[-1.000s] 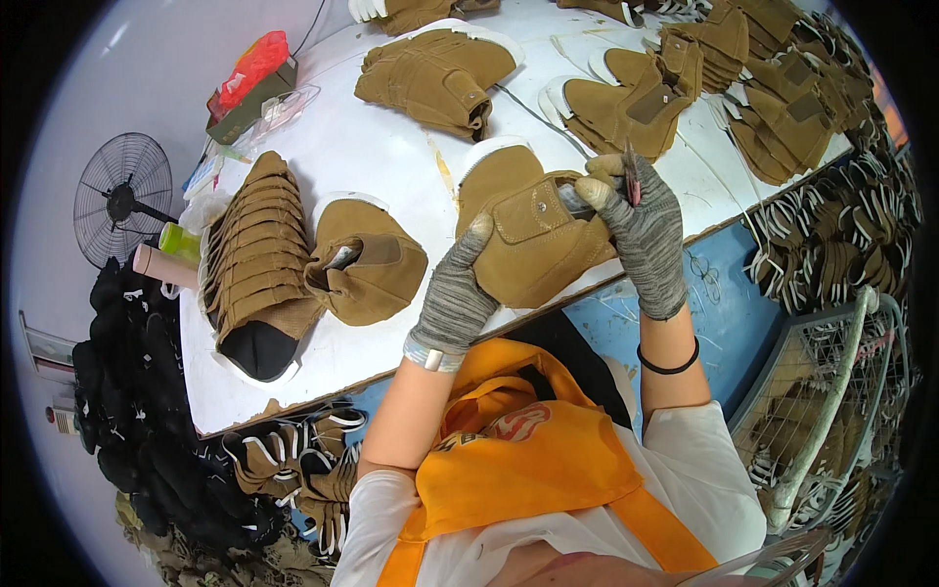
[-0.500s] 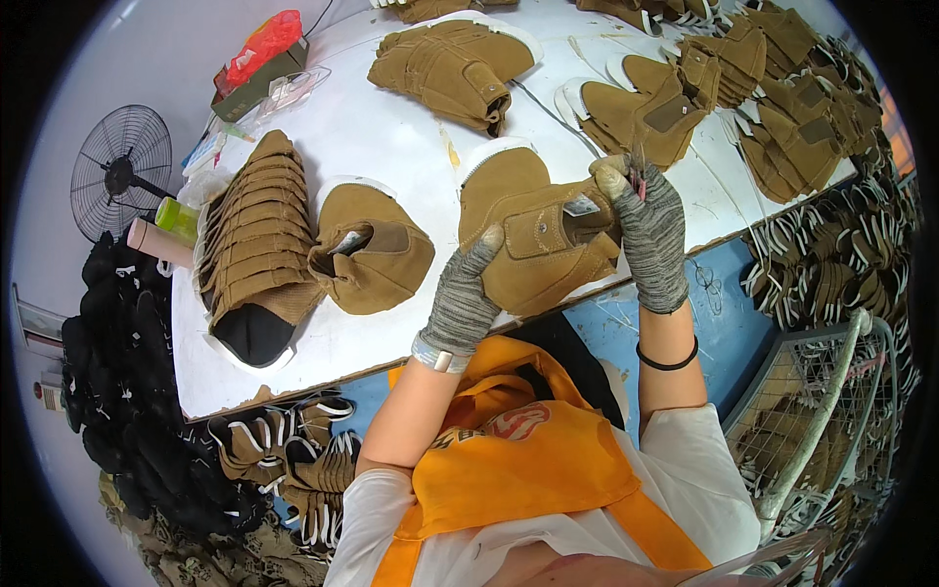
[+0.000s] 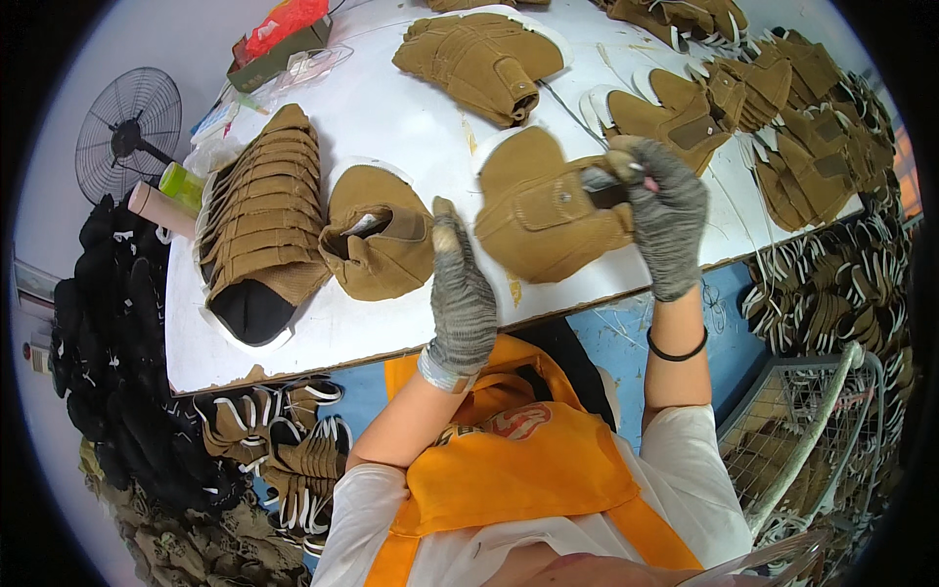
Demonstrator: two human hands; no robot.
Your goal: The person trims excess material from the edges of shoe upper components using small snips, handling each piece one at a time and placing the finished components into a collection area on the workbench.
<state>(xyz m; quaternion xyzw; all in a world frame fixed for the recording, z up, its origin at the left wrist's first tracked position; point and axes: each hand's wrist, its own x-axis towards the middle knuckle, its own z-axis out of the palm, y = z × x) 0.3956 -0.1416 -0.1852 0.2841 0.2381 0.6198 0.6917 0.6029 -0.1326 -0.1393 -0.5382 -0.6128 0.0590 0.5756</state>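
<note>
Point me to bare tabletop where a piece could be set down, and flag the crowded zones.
Largest bare white patch: on the table, between the stacked tan pieces, the folded tan upper at the far side and the piece in the right hand. A thin strip runs along the near edge under the left hand. The far right is crowded with overlapping tan uppers.

A flat olive-green cardboard box [image 3: 272,59] lies at the far left corner of the white table [image 3: 411,117], tilted along the edge; a crumpled red-and-orange plastic packet [image 3: 284,20] rests on top of it; a clear plastic blister package [image 3: 318,64] sits just beside the box, toward the table's middle; a small flat pale-blue and white packet [image 3: 210,119] lies nearer, at the left edge; a lime-green cylindrical bottle [image 3: 179,183] lies below it, its label too small to make out.
</note>
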